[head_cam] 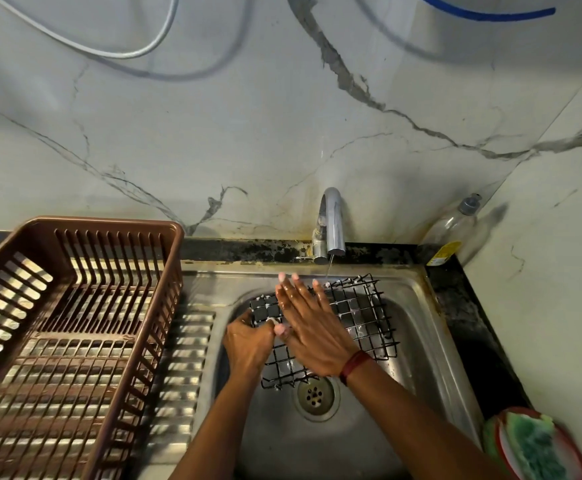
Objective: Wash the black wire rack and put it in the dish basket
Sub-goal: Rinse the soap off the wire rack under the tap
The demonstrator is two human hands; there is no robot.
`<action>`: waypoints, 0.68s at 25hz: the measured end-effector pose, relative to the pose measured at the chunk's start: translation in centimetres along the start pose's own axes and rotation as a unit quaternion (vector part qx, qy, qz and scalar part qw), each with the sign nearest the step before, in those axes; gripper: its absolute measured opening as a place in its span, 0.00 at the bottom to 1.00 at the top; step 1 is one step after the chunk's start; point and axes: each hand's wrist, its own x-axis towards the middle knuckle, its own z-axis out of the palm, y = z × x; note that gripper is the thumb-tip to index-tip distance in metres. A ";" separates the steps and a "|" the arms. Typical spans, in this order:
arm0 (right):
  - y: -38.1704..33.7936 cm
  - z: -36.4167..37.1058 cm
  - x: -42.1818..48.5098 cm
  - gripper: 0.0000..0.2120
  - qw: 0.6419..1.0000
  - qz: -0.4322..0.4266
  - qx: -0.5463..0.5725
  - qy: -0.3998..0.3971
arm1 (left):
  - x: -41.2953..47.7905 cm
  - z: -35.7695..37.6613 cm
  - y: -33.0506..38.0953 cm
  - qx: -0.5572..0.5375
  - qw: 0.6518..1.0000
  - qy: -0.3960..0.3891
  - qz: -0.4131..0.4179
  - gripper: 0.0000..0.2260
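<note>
The black wire rack (359,317) lies tilted in the steel sink (417,344), with white suds on its wires. My left hand (248,341) grips the rack's left edge, fingers curled round the wires. My right hand (310,323) lies flat on top of the grid with straight, wet fingers pointing toward the tap. A thin stream of water runs from the chrome tap (331,223) onto the rack's far edge. The brown plastic dish basket (75,306) stands on the drainboard to the left and holds nothing.
A clear soap bottle (452,230) stands at the back right corner. A green sponge in a red dish (532,445) sits at the front right. The sink drain (315,396) lies just below the rack. A marble wall rises behind.
</note>
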 end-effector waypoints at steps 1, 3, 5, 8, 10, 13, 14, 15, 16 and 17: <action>0.8 0.1 0.0 0.35 1.000 0.004 -0.008 0.015 | 0.1 -0.3 0.1 -0.006 1.000 -0.001 -0.008 0.21; 3.3 0.5 -0.2 0.35 0.994 0.096 -0.006 0.052 | 0.5 -0.6 0.1 -0.011 1.000 0.000 -0.020 0.19; 5.7 0.8 -0.7 0.36 0.966 0.245 0.032 0.072 | 0.9 -0.6 -0.1 -0.018 1.000 0.001 -0.019 0.21; 4.7 0.2 -0.8 0.38 0.966 0.250 0.039 0.052 | 0.5 -0.1 0.5 -0.006 1.000 -0.011 -0.009 0.10; 1.4 -0.1 -0.4 0.37 0.996 0.083 0.024 0.031 | 0.2 0.4 0.9 -0.002 1.000 -0.023 0.010 0.10; -0.3 -0.4 -0.6 0.36 0.998 -0.051 0.021 0.011 | 0.7 1.0 0.6 -0.003 0.999 -0.044 0.013 0.26; 1.0 -0.1 -0.8 0.35 0.999 -0.031 0.006 0.028 | 0.8 1.0 0.7 0.003 0.999 -0.042 0.005 0.26; 2.6 0.2 -1.1 0.34 0.999 0.024 0.000 0.047 | 0.8 0.8 1.1 0.005 0.999 -0.040 -0.002 0.23; 4.3 0.2 -1.7 0.35 0.991 0.116 0.010 0.067 | 0.8 0.5 1.5 0.001 0.999 -0.042 -0.005 0.18; 5.9 0.1 -2.2 0.36 0.972 0.218 0.040 0.082 | 0.9 0.5 1.8 -0.004 0.999 -0.044 -0.006 0.14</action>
